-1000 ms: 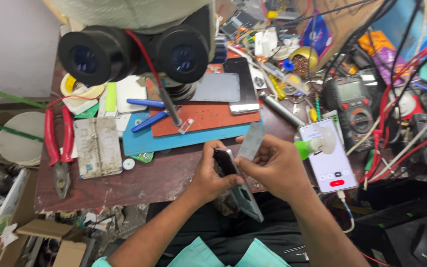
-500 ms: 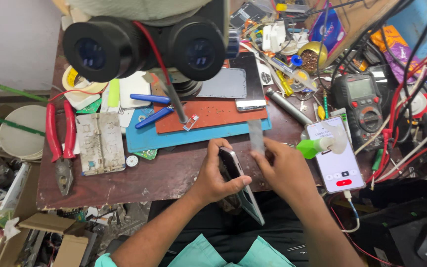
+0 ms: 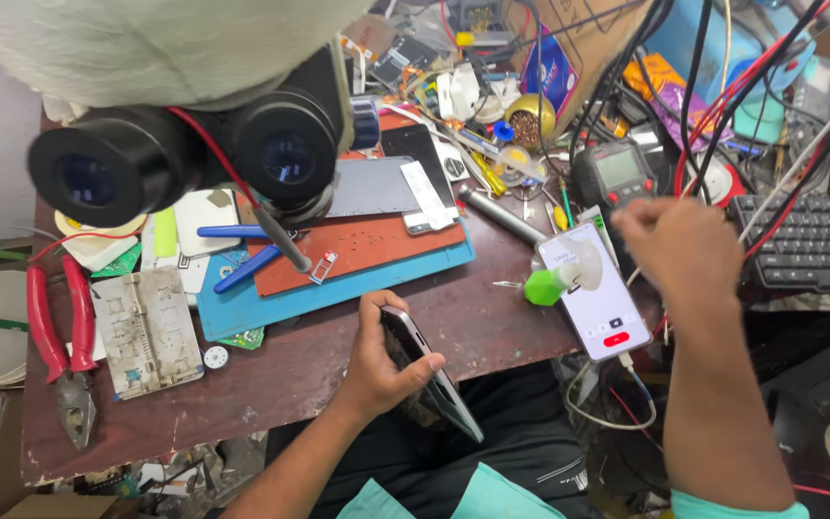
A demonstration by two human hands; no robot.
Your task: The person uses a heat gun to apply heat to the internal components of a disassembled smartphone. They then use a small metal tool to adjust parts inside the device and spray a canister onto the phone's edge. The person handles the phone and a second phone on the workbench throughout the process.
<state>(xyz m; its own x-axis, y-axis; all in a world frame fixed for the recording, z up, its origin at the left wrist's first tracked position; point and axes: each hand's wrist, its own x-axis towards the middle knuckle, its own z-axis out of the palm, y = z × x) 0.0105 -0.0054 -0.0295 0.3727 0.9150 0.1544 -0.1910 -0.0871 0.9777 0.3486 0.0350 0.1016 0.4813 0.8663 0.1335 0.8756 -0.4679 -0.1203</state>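
— Cluttered brown wooden workbench [image 3: 319, 370] fills the frame, with a black stereo microscope [image 3: 194, 159] at upper left. What's in the hands?

— Left hand [image 3: 386, 360], lower centre, is wrapped around a thin dark smartphone [image 3: 431, 375] held edge-on over the bench's near edge — thumb on top, fingers underneath.

— And the other one?

— Right hand [image 3: 679, 255], at centre right, is blurred; fingers look loosely curled, but I cannot tell whether they hold anything. It hovers just beside a white-screened phone [image 3: 596, 288] lying flat, with a green-handled suction cup [image 3: 559, 281] on it.
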